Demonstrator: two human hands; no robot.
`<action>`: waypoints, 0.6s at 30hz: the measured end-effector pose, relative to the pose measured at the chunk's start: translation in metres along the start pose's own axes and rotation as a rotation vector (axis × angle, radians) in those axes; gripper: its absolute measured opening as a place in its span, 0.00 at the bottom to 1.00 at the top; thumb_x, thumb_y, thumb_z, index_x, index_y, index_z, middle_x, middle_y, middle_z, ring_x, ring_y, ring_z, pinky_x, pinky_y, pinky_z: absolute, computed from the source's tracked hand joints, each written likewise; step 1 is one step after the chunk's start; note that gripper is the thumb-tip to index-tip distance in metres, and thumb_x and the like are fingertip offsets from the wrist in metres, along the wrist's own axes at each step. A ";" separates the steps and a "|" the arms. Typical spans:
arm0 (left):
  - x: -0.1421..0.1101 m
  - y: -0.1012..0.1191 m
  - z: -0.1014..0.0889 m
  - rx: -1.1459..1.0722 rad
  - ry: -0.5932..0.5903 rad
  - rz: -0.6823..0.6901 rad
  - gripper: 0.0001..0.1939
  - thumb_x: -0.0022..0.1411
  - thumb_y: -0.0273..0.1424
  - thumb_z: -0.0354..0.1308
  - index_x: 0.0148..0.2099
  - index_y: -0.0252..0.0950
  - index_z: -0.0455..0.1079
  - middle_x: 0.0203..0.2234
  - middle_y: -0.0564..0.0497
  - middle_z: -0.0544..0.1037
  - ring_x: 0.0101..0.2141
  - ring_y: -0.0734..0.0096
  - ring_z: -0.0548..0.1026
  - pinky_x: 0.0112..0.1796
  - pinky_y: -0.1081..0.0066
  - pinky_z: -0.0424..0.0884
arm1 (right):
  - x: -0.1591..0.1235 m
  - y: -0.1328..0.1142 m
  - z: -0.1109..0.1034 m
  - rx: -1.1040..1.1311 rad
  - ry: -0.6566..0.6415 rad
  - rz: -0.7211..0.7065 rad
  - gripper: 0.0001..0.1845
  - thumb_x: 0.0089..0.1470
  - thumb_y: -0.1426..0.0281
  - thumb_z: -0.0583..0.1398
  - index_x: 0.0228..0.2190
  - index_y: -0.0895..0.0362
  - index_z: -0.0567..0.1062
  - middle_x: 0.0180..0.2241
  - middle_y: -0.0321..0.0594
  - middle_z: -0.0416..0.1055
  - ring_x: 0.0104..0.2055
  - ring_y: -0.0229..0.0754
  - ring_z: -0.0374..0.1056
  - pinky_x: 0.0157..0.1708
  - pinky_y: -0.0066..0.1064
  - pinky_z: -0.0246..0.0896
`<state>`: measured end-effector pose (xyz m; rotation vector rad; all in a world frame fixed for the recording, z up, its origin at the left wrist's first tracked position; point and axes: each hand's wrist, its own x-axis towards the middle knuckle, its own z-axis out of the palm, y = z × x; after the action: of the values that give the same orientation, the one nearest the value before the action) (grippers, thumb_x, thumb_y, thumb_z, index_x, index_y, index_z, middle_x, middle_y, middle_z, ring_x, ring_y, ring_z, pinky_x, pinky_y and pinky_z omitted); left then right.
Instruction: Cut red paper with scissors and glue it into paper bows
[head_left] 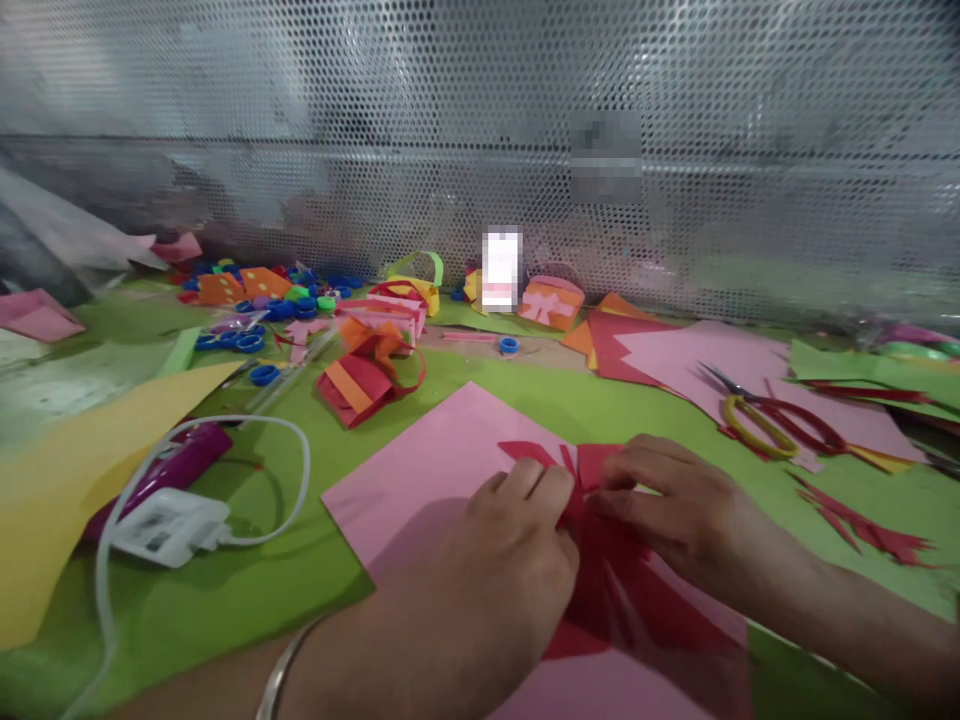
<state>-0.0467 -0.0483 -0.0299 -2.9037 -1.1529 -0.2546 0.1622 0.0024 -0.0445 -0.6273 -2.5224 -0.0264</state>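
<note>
Handling red paper: A person's two bare hands meet over a red paper piece (664,605) with slender pointed ends. It lies on a pink sheet (442,455) on the green-covered bench (281,600), close to the person and just right of centre.

Left hand: The left hand (499,570) curls palm-down over the red piece, a silver bangle (285,670) at its wrist. The fingertips are hidden, so whether they grip or merely press cannot be told.

Right hand: The right hand (675,500) brings thumb and forefinger together on the red piece, apparently pinching it beside the left hand's knuckles.

Red points: These narrow parts look flimsy; a hard pull between the two hands could tear one, and a heavy palm could crease it.

Pink sheet: It seems loose, so a dragging left wrist could turn it and skew the red piece.

White cable: The cable (306,460) loops at left from a white adaptor (176,525) and runs near the left forearm, which could catch it.

Red offcuts: The offcuts (874,532) lie near the right forearm; a sweep could scatter them.

Scissors: The scissors (750,398) rest beyond the right hand, blades toward the back; a careless reach could nudge them.
</note>
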 end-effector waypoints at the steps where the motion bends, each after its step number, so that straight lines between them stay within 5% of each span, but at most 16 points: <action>1: 0.001 0.001 -0.001 -0.001 -0.008 0.004 0.09 0.62 0.23 0.50 0.31 0.34 0.70 0.37 0.45 0.69 0.40 0.60 0.64 0.41 0.62 0.66 | -0.001 -0.001 0.000 -0.005 -0.007 -0.008 0.15 0.60 0.81 0.51 0.30 0.59 0.75 0.28 0.42 0.70 0.31 0.41 0.62 0.30 0.33 0.58; 9: 0.007 0.003 -0.008 -0.048 -0.072 -0.065 0.09 0.62 0.28 0.54 0.29 0.34 0.70 0.38 0.45 0.71 0.39 0.61 0.65 0.38 0.62 0.68 | -0.009 -0.006 0.010 0.029 0.007 0.075 0.11 0.58 0.81 0.53 0.39 0.57 0.71 0.32 0.43 0.74 0.36 0.43 0.68 0.35 0.34 0.64; 13: 0.009 0.000 -0.006 -0.038 -0.091 -0.036 0.10 0.62 0.33 0.56 0.32 0.34 0.74 0.50 0.43 0.70 0.49 0.55 0.64 0.46 0.57 0.67 | -0.008 -0.011 0.012 0.018 0.049 0.179 0.09 0.57 0.80 0.53 0.37 0.56 0.68 0.28 0.38 0.72 0.30 0.39 0.67 0.29 0.28 0.62; 18: 0.009 -0.001 -0.004 -0.052 -0.092 0.007 0.09 0.62 0.31 0.56 0.33 0.34 0.75 0.42 0.46 0.73 0.49 0.55 0.64 0.49 0.54 0.64 | -0.003 -0.017 0.013 0.034 0.093 0.246 0.10 0.56 0.81 0.51 0.31 0.55 0.66 0.23 0.33 0.68 0.24 0.35 0.64 0.22 0.24 0.56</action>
<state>-0.0419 -0.0415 -0.0251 -2.9933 -1.1645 -0.1542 0.1506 -0.0126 -0.0555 -0.8972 -2.3356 0.0752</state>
